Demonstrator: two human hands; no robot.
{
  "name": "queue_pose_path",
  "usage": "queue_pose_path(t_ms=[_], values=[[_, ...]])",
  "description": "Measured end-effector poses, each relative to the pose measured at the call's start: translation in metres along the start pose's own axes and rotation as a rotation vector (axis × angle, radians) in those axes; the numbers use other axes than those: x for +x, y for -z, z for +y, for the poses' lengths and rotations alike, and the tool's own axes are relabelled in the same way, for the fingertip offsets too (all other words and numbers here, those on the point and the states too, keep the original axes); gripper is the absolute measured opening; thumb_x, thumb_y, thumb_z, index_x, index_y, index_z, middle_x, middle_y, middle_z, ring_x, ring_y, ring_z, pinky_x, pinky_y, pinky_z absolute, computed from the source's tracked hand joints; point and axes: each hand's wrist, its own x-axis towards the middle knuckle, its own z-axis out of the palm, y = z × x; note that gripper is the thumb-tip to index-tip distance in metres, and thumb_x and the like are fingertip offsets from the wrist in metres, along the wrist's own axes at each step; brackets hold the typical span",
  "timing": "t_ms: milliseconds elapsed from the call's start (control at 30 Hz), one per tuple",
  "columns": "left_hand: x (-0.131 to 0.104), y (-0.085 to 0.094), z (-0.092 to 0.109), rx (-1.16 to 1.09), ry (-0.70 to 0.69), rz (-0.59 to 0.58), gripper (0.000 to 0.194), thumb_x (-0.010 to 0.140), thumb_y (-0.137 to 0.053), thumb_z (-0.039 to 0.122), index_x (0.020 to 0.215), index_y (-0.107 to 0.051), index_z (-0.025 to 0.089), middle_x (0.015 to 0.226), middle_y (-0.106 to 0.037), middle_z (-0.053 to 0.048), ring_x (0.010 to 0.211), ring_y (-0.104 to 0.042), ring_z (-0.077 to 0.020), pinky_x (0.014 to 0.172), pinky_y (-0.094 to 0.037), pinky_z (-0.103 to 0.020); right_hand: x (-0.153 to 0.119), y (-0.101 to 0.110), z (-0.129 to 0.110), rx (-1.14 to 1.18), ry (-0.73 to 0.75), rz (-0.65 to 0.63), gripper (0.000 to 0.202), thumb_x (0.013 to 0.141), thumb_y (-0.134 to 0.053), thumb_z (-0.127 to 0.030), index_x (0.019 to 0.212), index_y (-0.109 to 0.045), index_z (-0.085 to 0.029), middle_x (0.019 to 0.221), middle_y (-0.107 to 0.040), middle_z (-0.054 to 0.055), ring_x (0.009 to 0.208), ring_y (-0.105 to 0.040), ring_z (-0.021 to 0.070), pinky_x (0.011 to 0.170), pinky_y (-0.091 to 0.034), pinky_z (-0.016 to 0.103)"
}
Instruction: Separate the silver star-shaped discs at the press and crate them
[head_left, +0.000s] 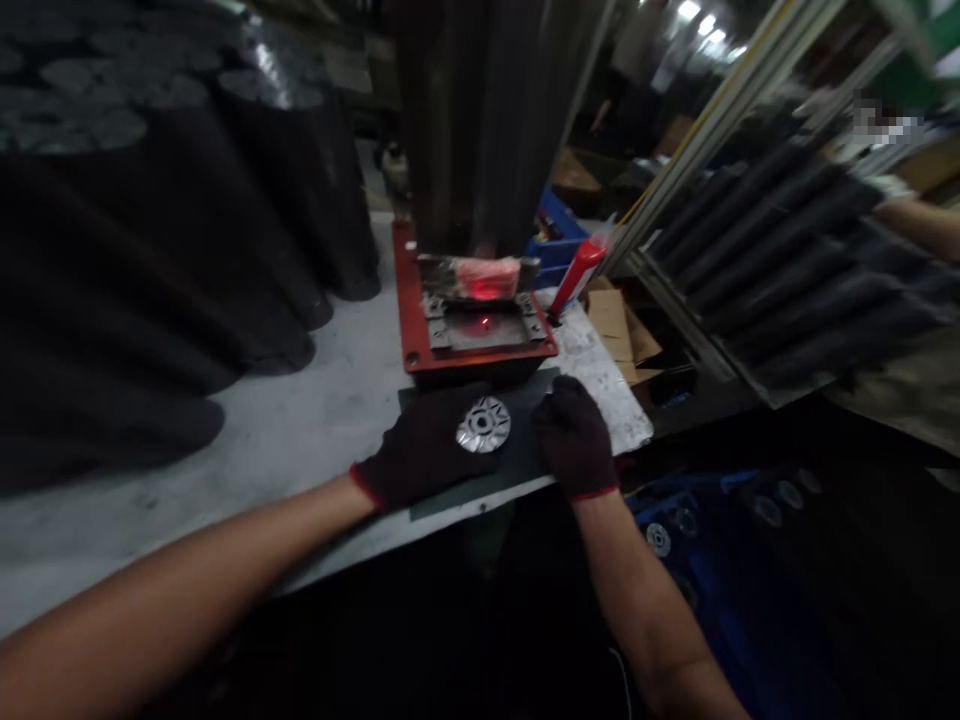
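Note:
Gloved in black, my left hand (431,445) is closed on a round silver slotted disc (483,424), whose patterned face points up. My right hand (574,435), in a matching glove, is curled just right of the disc, apart from it; whatever its fingers hold, if anything, is hidden. Both hands are over a dark green mat (517,465) at the front edge of the white table (300,450). Right behind them stands a machine with a red base (411,340), a metal plate (487,328) and a glowing red spot on it.
Large dark cylinders (255,200) stand at the left. A red bottle (581,270), a blue bin (559,235) and a cardboard box (615,325) are right of the machine. Lower right, a blue crate (720,590) holds more discs. Another person's arm (919,222) shows at the right, near stacked dark cylinders (795,250).

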Motion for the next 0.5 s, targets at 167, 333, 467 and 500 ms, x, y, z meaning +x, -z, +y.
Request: queue_pose_path(t_ms=[167,333,467,500], values=[[0.0,0.006,0.006,-0.016,0.024,-0.075,0.091,0.078,-0.097,0.047,0.159,-0.06,0.026,0.159,-0.066,-0.008,0.145,-0.064,-0.0338,0.126,-0.05,-0.05,0.0,-0.009,-0.002,0.016,-0.108,-0.107,0.026,0.099,-0.058,-0.035,0.098,-0.081,-0.023,0.104,-0.081,0.009,0.096,-0.074,0.0249,0.087,-0.06,0.039],[0.0,0.008,0.011,-0.003,0.021,-0.074,0.083,0.082,-0.093,0.044,0.156,-0.062,0.025,0.156,-0.068,-0.009,0.141,-0.067,-0.0353,0.122,-0.053,-0.051,0.006,-0.02,-0.012,0.13,-0.159,-0.206,0.033,0.1,-0.06,-0.044,0.084,-0.083,-0.025,0.095,-0.084,0.004,0.093,-0.078,0.0247,0.086,-0.06,0.037],[0.001,0.008,0.012,0.009,0.022,-0.076,0.082,0.082,-0.091,0.046,0.156,-0.063,0.027,0.155,-0.069,-0.008,0.139,-0.067,-0.0368,0.12,-0.054,-0.052,0.006,-0.02,-0.012,0.159,-0.172,-0.194,0.036,0.1,-0.06,-0.045,0.084,-0.084,-0.024,0.089,-0.083,0.003,0.085,-0.076,0.0233,0.079,-0.058,0.035],[0.001,0.008,0.012,0.012,0.019,-0.08,0.08,0.084,-0.09,0.046,0.156,-0.062,0.026,0.155,-0.069,-0.008,0.14,-0.067,-0.0366,0.12,-0.053,-0.052,0.005,-0.02,-0.012,0.154,-0.177,-0.201,0.036,0.1,-0.06,-0.045,0.083,-0.084,-0.024,0.087,-0.083,0.002,0.084,-0.075,0.023,0.077,-0.057,0.035]])
